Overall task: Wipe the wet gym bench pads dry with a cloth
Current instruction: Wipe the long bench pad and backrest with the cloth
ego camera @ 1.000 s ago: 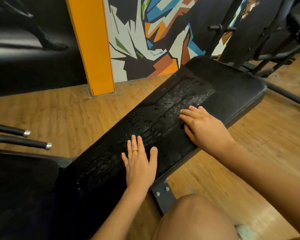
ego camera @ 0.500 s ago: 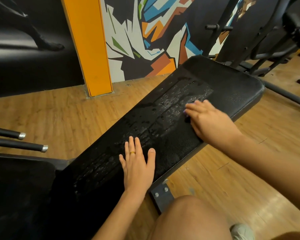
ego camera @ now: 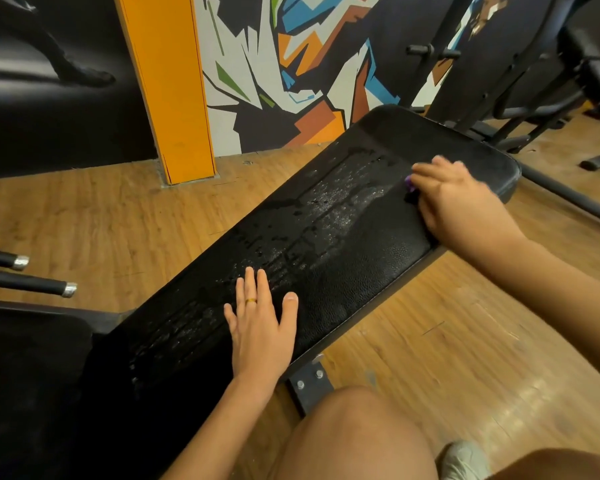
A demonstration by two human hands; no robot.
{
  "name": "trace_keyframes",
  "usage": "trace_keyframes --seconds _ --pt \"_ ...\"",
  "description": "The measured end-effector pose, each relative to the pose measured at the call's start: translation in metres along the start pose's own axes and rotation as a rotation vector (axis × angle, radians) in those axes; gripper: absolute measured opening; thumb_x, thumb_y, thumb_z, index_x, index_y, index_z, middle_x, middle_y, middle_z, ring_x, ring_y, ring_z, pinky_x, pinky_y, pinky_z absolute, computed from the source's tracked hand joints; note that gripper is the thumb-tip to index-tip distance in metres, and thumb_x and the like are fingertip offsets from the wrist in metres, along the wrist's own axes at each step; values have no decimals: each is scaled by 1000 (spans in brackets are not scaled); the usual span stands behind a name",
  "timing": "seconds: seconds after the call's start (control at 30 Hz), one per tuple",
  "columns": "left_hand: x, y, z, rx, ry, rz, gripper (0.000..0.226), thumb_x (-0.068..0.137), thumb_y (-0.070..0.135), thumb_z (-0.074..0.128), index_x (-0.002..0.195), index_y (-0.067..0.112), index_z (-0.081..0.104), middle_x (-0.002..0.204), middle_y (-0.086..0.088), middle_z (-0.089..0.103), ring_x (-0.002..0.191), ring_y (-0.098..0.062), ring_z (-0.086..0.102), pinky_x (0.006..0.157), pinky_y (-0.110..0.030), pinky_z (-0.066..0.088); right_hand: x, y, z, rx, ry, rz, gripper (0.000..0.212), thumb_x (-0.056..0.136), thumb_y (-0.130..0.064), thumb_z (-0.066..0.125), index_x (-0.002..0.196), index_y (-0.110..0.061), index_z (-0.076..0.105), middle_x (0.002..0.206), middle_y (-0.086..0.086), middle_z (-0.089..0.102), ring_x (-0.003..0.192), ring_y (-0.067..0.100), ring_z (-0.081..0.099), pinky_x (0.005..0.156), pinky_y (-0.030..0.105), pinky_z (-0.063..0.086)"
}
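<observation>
View: head camera, the only one I have; clock directions are read on its frame.
Bench pad (ego camera: pixel 368 271): black, textured, lying across the frame centre; its near edge faces my knee (ego camera: pixel 354 431).
Long axis: runs from about 7 o'clock, where it meets the seat pad (ego camera: pixel 28 375), up to about 2 o'clock at the rounded far end.
Wet band (ego camera: pixel 329 216): beaded water in streaks down the middle of the pad, parallel to the long axis; the strip along the near edge looks matte and dry.
Cloth (ego camera: pixel 409 184): only a small purple corner shows, at the fingertips of the right hand; the rest is hidden under the palm, on the pad near its 2 o'clock end.
Right hand (ego camera: pixel 465 202): motion-blurred; fingers extended and close together, pointing to 10 o'clock, pressing the cloth flat. Thumb hidden.
Left hand (ego camera: pixel 260 327): palm down on the pad at the 7 o'clock half, fingers straight and slightly spread, pointing to 12 o'clock, holding nothing; ring (ego camera: pixel 250 300) on one finger.
Key relation: the wet band starts just beside the right fingertips and extends from them toward 8 o'clock.
Nearer hand: the right, and it has the cloth.
Step in hand, my judgement: wiping near the far end; most of the band is unwiped.
Next move, my judgement: draw the cloth along the axis toward 8 o'clock.
Obstruction: the left fingertips rest on the band's lower stretch and will need to lift clear.
</observation>
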State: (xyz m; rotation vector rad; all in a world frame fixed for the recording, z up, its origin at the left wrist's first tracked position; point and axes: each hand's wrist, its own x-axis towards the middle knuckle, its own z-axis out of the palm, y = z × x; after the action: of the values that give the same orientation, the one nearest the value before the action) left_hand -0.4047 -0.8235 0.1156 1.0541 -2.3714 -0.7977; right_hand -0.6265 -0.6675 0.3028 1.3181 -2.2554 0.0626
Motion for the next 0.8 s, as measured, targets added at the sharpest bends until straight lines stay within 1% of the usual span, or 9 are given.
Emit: trace_keyframes --seconds 0.07,0.1,0.23,0.3,0.4,0.5,0.6,0.67,0.8 --pt "0 0 0 -3 6 2 91 89 73 3 162 20 7 169 3 -2 155 -12 -8 124 -47 -2 10 7 -5 19 6 153 34 100 -12 51 132 -6 62 138 15 54 117 37 49 92 50 47" --pt "0 0 0 -2 8 2 91 89 73 3 162 20 7 169 3 -2 155 -12 -8 124 -47 -2 10 4 -3 11 4 158 34 100 -12 51 132 -4 61 137 15 54 116 37 49 91 50 47" --pt "-1 1 -1 -4 10 1 91 88 73 3 162 20 8 170 2 -1 155 -12 -7 124 -47 -2 -11 -16 8 4 -54 -64 33 96 -8 55 127 2 62 128 17 59 115 37 52 95 51 48" --pt "0 1 -1 -9 10 3 91 88 73 3 162 20 9 170 2 0 155 -13 -7 125 -48 -1 -13 -13 6 2 -58 -118 33 96 -7 56 127 3 63 128 19 61 116 40 55 97 53 48" --pt "1 0 -1 -22 16 9 90 89 73 4 162 20 10 170 2 0 155 -13 -7 125 -48 -1 -10 -6 1 8 -65 -140 37 99 -14 47 129 0 61 132 17 59 115 37 55 94 51 49" --pt "1 0 0 -35 19 5 90 88 74 4 162 22 9 169 4 -1 155 -10 -8 125 -46 -2 0 0 1 -48 -61 -156 39 100 -19 42 133 -2 55 134 16 56 115 34 52 93 48 46" --pt "0 -1 1 -36 20 11 90 89 74 6 162 23 10 169 4 0 155 -10 -7 126 -46 -2 26 2 8 -71 -79 -100 38 102 -20 41 132 -3 56 137 17 54 118 35 48 94 46 44" --pt "0 -1 0 -46 19 7 90 89 75 6 162 23 9 169 4 0 155 -10 -7 126 -47 -1 43 1 9 -46 -124 -78 37 103 -20 42 135 -4 54 142 16 52 120 33 46 96 45 43" --pt "0 -1 0 -44 20 4 90 88 75 5 162 22 9 169 4 0 155 -10 -7 126 -47 -1 39 2 -3 -34 -201 -96 40 104 -18 45 142 -8 51 153 12 44 130 32 42 103 44 39"
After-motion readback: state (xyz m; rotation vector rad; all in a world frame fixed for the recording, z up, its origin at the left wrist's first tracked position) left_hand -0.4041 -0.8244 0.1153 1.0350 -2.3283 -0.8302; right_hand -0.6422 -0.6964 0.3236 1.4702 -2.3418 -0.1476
